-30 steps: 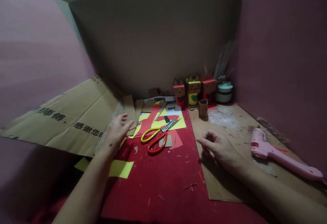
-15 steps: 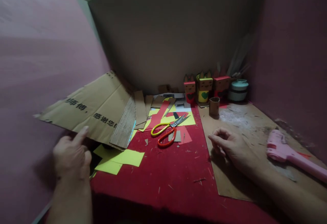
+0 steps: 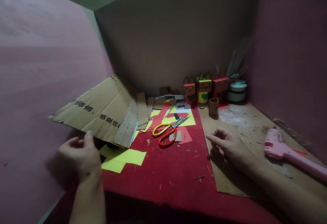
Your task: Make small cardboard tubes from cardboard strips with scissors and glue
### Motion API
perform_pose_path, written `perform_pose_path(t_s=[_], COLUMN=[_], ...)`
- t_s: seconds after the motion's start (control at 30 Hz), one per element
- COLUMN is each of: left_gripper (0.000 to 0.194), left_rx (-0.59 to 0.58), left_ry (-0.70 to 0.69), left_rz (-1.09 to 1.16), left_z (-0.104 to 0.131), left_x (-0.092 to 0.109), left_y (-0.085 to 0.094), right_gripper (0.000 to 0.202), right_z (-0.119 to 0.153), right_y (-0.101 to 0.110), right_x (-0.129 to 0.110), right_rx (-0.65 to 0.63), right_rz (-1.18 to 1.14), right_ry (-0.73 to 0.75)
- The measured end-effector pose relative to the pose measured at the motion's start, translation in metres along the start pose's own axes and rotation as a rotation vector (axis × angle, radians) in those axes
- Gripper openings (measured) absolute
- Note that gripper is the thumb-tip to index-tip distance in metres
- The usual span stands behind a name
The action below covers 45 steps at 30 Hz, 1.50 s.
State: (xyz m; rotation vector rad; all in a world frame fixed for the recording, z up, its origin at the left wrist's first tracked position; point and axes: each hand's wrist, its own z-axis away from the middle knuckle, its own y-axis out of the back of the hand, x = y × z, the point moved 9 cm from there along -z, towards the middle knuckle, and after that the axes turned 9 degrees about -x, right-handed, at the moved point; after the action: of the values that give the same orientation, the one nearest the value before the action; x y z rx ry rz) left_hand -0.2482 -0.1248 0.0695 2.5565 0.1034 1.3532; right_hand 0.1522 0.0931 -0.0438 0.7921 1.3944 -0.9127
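Observation:
My left hand [image 3: 83,155] is beside the lower edge of a folded cardboard sheet [image 3: 98,111] printed with black characters. Its fingers are loosely bent and apart, and I see nothing held in them. The sheet leans at a tilt over yellow paper pieces [image 3: 130,159]. Over the cardboard mat [image 3: 230,183] on the right is my right hand [image 3: 224,142], its thumb and fingers curled together. Whatever they may hold is hidden. Scissors [image 3: 170,130] with one yellow and one red handle lie between the hands. Beyond my right hand stands a small brown cardboard tube [image 3: 214,107].
A pink glue gun [image 3: 281,145] lies at the right. Red, yellow and green-hearted paper figures [image 3: 203,89] stand at the back near a light-blue lidded container [image 3: 237,91]. Cardboard strips [image 3: 142,109] and scraps litter the red cloth [image 3: 178,179]. Walls close in both sides.
My left hand has shifted right, its index finger now bent up rather than pointing along the sheet. The view has turned slightly left. My right hand keeps its pose.

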Motion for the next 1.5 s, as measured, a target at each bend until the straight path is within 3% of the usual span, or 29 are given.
perform_pose_path(t_s=[0.07, 0.1, 0.17, 0.23, 0.33, 0.53, 0.67, 0.8, 0.87, 0.93, 1.0, 1.07, 1.2, 1.33, 1.4, 1.5], left_gripper=[0.041, 0.032, 0.036, 0.044, 0.046, 0.033, 0.044, 0.041, 0.029, 0.022, 0.021, 0.023, 0.030, 0.035, 0.039, 0.037], left_rx=[0.099, 0.018, -0.256, -0.492, -0.677, -0.813, -0.706, -0.420, -0.378, -0.441, -0.604, -0.769, -1.025, -1.377, -1.430, -1.252], left_ry=[-0.132, -0.223, -0.351, -0.305, -0.182, -0.124, -0.124, -0.195, -0.263, -0.238, -0.063, 0.101, 0.320, 0.365, 0.330, 0.208], left_rz=[-0.220, -0.366, -0.670, -0.952, -1.165, -1.172, -1.150, -0.976, -0.732, -0.370, 0.050, 0.324, 0.582, 0.552, 0.488, 0.445], left_z=[0.019, 0.024, 0.032, 0.033, 0.029, 0.019, 0.008, 0.013, 0.030, 0.053, 0.081, 0.117, 0.190, 0.243, 0.244, 0.210], left_x=[0.017, 0.027, 0.038, 0.029, 0.016, 0.014, 0.029, 0.063, 0.080, 0.088, 0.082, 0.079, 0.077, 0.077, 0.074, 0.068], left_y=[0.014, 0.004, -0.036, -0.069, -0.092, -0.106, -0.090, -0.061, -0.055, -0.057, -0.072, -0.094, -0.131, -0.153, -0.154, -0.149], right_gripper=[0.039, 0.039, 0.040, 0.040, 0.038, 0.032, 0.032, 0.031, 0.031, 0.031, 0.029, 0.028, 0.039, 0.047, 0.047, 0.047], right_z=[0.000, 0.001, 0.002, 0.003, 0.002, -0.005, -0.006, -0.001, 0.001, 0.003, 0.004, 0.004, 0.002, -0.004, -0.006, -0.006], right_y=[-0.001, -0.003, -0.005, -0.005, -0.004, -0.001, -0.003, -0.007, -0.011, -0.015, -0.021, -0.030, -0.057, -0.064, -0.059, -0.051], right_x=[0.001, 0.002, 0.001, 0.000, -0.002, 0.008, 0.007, 0.001, 0.001, 0.001, 0.000, -0.002, -0.006, -0.005, -0.001, 0.003], right_rx=[-0.008, -0.018, -0.034, -0.033, -0.033, -0.055, -0.074, -0.089, -0.113, -0.141, -0.183, -0.262, -0.445, -0.430, -0.376, -0.349], right_rz=[0.006, 0.008, -0.001, -0.024, -0.041, -0.020, -0.007, 0.005, -0.008, -0.031, -0.069, -0.144, -0.387, -0.458, -0.470, -0.501], right_ry=[-0.022, -0.029, -0.029, -0.009, 0.037, 0.050, 0.045, 0.036, 0.016, 0.001, 0.004, 0.010, -0.022, -0.075, -0.111, -0.131])
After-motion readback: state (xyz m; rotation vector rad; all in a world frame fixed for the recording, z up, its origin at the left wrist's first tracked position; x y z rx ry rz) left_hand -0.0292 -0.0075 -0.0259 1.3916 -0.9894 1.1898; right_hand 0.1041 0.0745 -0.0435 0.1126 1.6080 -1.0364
